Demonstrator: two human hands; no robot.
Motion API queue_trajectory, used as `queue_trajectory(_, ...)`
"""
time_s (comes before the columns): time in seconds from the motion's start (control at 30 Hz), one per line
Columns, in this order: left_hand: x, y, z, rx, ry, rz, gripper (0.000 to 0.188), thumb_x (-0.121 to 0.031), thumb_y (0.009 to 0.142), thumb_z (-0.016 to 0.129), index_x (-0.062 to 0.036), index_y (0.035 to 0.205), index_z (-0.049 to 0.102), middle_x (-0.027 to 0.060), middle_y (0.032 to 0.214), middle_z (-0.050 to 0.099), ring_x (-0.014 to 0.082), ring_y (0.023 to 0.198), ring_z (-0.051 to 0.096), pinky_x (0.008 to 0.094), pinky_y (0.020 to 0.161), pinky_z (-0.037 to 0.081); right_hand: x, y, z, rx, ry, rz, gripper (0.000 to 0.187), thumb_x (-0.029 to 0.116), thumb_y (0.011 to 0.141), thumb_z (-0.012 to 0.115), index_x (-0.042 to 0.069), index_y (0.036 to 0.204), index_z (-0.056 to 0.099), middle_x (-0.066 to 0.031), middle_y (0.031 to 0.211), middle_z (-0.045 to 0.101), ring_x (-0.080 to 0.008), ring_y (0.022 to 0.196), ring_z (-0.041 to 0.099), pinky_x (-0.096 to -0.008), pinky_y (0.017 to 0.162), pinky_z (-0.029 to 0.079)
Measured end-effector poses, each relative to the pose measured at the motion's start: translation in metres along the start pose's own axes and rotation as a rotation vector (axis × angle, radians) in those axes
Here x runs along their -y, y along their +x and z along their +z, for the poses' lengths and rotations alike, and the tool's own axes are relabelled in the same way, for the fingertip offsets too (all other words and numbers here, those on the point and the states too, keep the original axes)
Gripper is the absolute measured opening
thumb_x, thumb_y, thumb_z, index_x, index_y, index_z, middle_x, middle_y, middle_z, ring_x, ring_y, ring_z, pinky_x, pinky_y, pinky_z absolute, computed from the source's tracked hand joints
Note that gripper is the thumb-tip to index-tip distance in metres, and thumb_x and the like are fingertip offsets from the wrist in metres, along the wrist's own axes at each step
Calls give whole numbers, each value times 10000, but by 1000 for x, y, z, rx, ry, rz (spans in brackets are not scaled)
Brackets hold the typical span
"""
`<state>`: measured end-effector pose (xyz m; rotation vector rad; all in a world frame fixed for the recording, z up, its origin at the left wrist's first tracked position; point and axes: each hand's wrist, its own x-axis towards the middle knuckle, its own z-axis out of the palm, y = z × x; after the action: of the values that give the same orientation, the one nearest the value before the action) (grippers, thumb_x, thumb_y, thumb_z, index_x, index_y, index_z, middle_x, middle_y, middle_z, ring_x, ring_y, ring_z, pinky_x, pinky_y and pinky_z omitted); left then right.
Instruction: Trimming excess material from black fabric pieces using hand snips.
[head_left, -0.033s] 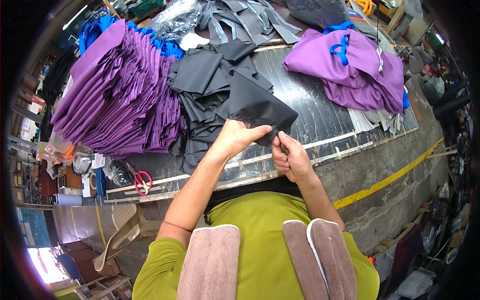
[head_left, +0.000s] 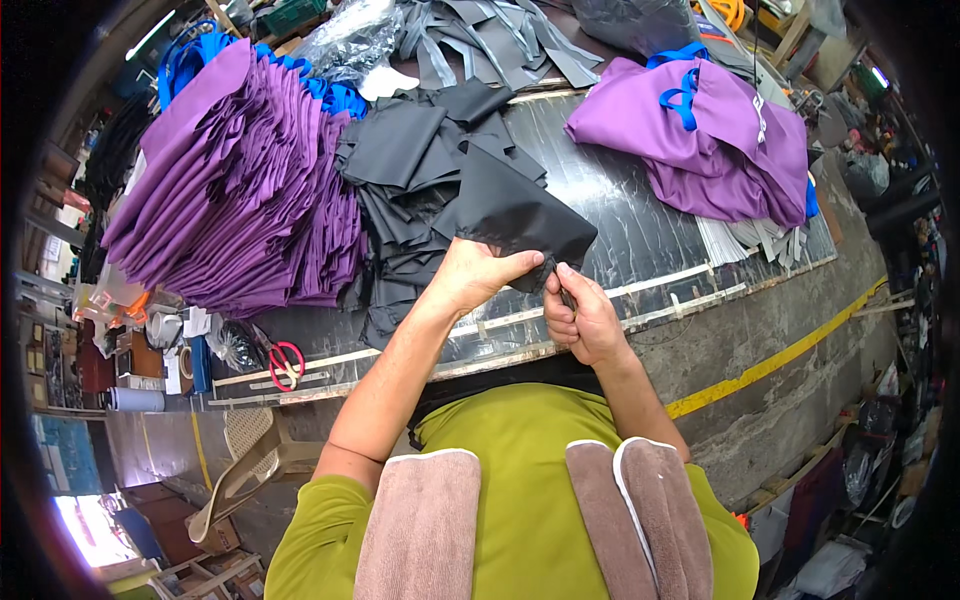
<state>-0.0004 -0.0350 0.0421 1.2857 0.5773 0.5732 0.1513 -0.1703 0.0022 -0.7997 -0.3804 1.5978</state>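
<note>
My left hand [head_left: 480, 273] is closed on the edge of a black fabric piece [head_left: 525, 205], its thumb stretched over the cloth toward my right hand. With thumb and fingers pinched, my right hand [head_left: 588, 322] grips the near corner of the same piece. A little dark material shows between the right fingers, too small to tell apart from the cloth. Behind my left hand lies a loose heap of black fabric pieces [head_left: 395, 150], which the held piece partly overlaps.
A tall stack of purple fabric bags [head_left: 240, 190] with blue straps stands left. Another purple bag pile [head_left: 700, 140] lies right on the dark table [head_left: 590, 170]. Red-handled scissors [head_left: 286, 365] rest at the near left edge. Grey strips [head_left: 490, 45] lie at the back; a plastic chair [head_left: 245, 465] stands lower left.
</note>
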Motion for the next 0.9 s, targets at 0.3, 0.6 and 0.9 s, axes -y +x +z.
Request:
queue_trajectory(0.3, 1, 1, 4, -31, 38, 4, 436, 40, 834, 794, -4, 1237, 635, 45, 1131, 679, 151, 1024, 650, 319, 918, 546, -1, 0, 0, -34, -18, -12, 329, 390, 1125, 458, 125, 947, 541, 30, 601, 384, -59, 430, 276, -217, 384, 257)
queue_trajectory(0.6, 10, 2, 3, -7, -50, 63, 435, 29, 838, 792, 0, 1241, 632, 42, 1129, 675, 148, 1012, 649, 316, 908, 547, -4, 0, 0, -60, -43, -25, 329, 388, 1122, 469, 127, 929, 526, 39, 579, 358, -59, 421, 264, -227, 381, 242)
queue_trajectory(0.9, 8, 3, 3, -33, -38, 4, 429, 27, 842, 802, 9, 1238, 638, 59, 1130, 693, 153, 1018, 660, 317, 903, 555, -5, 0, -4, -8, 48, 14, 334, 386, 1120, 452, 122, 928, 522, 34, 597, 378, -60, 429, 281, -222, 388, 251)
